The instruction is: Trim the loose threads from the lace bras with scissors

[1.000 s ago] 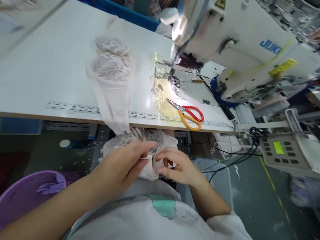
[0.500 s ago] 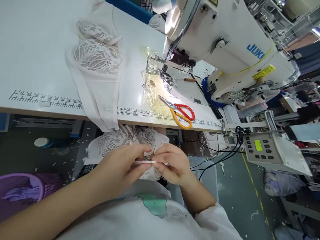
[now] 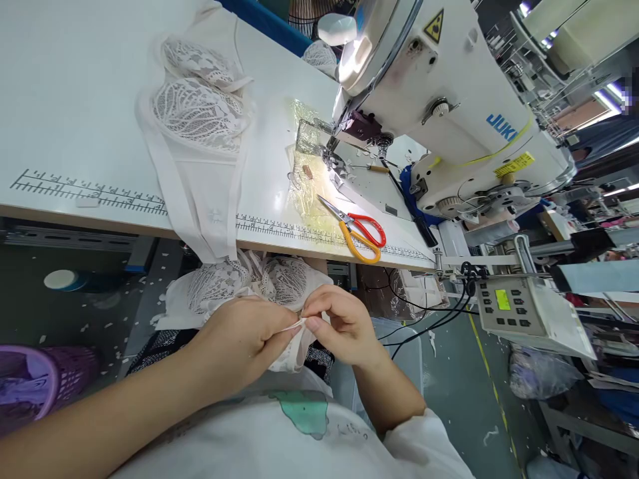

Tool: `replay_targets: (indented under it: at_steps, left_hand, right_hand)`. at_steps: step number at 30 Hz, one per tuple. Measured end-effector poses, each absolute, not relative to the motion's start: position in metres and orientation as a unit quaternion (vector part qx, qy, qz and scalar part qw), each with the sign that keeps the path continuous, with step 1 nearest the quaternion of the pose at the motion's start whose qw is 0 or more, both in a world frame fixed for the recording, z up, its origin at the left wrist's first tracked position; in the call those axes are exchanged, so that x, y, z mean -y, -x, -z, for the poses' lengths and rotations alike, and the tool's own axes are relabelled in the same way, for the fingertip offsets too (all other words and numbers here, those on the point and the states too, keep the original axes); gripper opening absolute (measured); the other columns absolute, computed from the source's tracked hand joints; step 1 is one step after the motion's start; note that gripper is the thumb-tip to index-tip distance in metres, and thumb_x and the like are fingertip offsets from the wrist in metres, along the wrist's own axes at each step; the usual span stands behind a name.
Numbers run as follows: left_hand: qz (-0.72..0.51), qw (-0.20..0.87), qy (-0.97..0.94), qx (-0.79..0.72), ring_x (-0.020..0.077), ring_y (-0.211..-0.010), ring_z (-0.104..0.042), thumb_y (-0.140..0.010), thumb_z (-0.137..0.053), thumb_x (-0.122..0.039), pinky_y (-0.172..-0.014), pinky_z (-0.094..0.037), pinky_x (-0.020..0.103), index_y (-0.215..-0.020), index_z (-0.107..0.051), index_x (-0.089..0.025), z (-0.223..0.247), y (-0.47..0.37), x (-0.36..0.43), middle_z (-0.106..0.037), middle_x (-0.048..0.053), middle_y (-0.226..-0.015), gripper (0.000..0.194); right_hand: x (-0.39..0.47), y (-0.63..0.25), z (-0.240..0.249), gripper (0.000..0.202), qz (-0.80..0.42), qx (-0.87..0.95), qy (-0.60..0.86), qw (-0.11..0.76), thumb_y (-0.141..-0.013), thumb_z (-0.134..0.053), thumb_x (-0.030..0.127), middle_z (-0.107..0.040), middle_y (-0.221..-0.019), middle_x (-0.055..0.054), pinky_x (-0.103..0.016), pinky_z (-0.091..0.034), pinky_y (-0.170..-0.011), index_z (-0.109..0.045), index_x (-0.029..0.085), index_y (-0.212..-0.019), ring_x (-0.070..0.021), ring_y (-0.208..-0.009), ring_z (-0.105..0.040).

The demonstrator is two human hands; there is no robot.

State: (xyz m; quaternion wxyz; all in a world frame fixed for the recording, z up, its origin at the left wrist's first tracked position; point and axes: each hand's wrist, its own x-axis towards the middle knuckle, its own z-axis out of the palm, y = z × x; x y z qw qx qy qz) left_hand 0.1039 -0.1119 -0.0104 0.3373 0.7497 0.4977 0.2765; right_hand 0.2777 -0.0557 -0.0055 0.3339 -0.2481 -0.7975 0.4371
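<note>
A white lace bra (image 3: 217, 286) lies across my lap, under the table's front edge. Over it, my left hand (image 3: 249, 339) is closed, pinching a white strap (image 3: 293, 326) between thumb and fingers. My right hand (image 3: 342, 322) meets it from the other side, thumb and forefinger pinched on the same strap near its end. The fingertips nearly touch, and they partly hide the strap. A second white lace bra (image 3: 200, 120) rests on the table with its band hanging over the edge.
Scissors (image 3: 358, 229) with red and orange handles lie near the table edge beside a printed ruler (image 3: 90, 193). The sewing machine (image 3: 424, 86) stands at the right, its control box (image 3: 514, 306) below. A purple basket (image 3: 74, 376) is on the floor at left.
My fingertips have drawn closer together on the strap, and the left hand's fingers have curled in more. The view has shifted slightly; the scissors and the bra on the table stay put.
</note>
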Motion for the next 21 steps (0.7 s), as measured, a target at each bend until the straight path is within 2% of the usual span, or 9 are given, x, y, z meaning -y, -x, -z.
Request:
replay_targets:
  at_steps: [4, 8, 12, 15, 18, 19, 21]
  left_hand:
    - [-0.261, 0.441, -0.69, -0.511, 0.0104, -0.047, -0.035, -0.084, -0.034, -0.035, -0.048, -0.027, 0.023, -0.054, -0.035, -0.019, 0.003, -0.103, 0.11, -0.035, -0.005, -0.049, 0.035]
    - [-0.276, 0.572, -0.594, -0.494, 0.0104, -0.051, -0.034, -0.081, -0.04, -0.041, -0.046, -0.026, 0.023, -0.058, -0.043, -0.018, 0.001, -0.103, 0.106, -0.033, -0.004, -0.054, 0.033]
    - [-0.306, 0.584, -0.574, -0.486, 0.0109, -0.052, -0.032, -0.08, -0.041, -0.044, -0.048, -0.026, 0.024, -0.055, -0.039, -0.018, 0.002, -0.098, 0.102, -0.03, -0.004, -0.055, 0.036]
    - [-0.297, 0.586, -0.564, -0.5, 0.0109, -0.052, -0.03, -0.079, -0.042, -0.047, -0.048, -0.024, 0.024, -0.053, -0.033, -0.019, -0.003, -0.089, 0.101, -0.026, -0.004, -0.055, 0.04]
    - [-0.292, 0.587, -0.523, -0.544, 0.0098, -0.051, -0.024, -0.078, -0.044, -0.049, -0.047, -0.021, 0.024, -0.053, -0.029, -0.019, -0.01, -0.078, 0.101, -0.022, -0.005, -0.056, 0.042]
    - [-0.297, 0.585, -0.512, -0.554, 0.0097, -0.051, -0.023, -0.077, -0.045, -0.049, -0.047, -0.02, 0.024, -0.053, -0.028, -0.019, -0.011, -0.075, 0.101, -0.022, -0.005, -0.057, 0.042]
    - [-0.308, 0.579, -0.509, -0.557, 0.0098, -0.052, -0.023, -0.077, -0.046, -0.048, -0.048, -0.02, 0.024, -0.052, -0.03, -0.019, -0.012, -0.072, 0.102, -0.022, -0.005, -0.057, 0.041]
  right_hand:
    - [0.056, -0.275, 0.006, 0.01, -0.421, 0.806, 0.243, 0.336, -0.082, -0.052, 0.023, -0.059, -0.07, -0.004, -0.027, -0.047, -0.062, -0.057, 0.017, -0.075, -0.0127, -0.066, -0.055]
    - [0.06, -0.268, 0.006, 0.014, -0.399, 0.804, 0.262, 0.354, -0.084, -0.049, 0.027, -0.058, -0.07, -0.004, -0.027, -0.047, -0.06, -0.054, 0.018, -0.074, -0.0133, -0.064, -0.054]
    - [0.05, -0.269, -0.008, 0.013, -0.347, 0.841, 0.246, 0.334, -0.085, -0.048, 0.024, -0.06, -0.072, -0.004, -0.026, -0.048, -0.062, -0.055, 0.017, -0.077, -0.0132, -0.068, -0.055]
    - [0.021, -0.284, -0.025, 0.012, -0.223, 0.88, 0.287, 0.306, -0.086, -0.048, 0.023, -0.063, -0.084, -0.008, -0.03, -0.048, -0.073, -0.057, 0.017, -0.088, -0.0162, -0.082, -0.058]
    - [-0.019, -0.306, -0.037, 0.017, -0.083, 0.883, 0.42, 0.194, -0.081, -0.052, 0.019, -0.06, -0.105, -0.014, -0.04, -0.044, -0.087, -0.058, 0.014, -0.097, -0.0231, -0.101, -0.053]
    - [-0.031, -0.312, -0.038, 0.018, -0.071, 0.881, 0.449, 0.134, -0.077, -0.054, 0.016, -0.059, -0.105, -0.014, -0.041, -0.043, -0.087, -0.058, 0.014, -0.095, -0.0243, -0.1, -0.053]
    - [-0.05, -0.321, -0.035, 0.016, -0.078, 0.878, 0.466, 0.077, -0.07, -0.056, 0.011, -0.061, -0.092, -0.012, -0.04, -0.045, -0.08, -0.059, 0.014, -0.085, -0.0244, -0.089, -0.055]
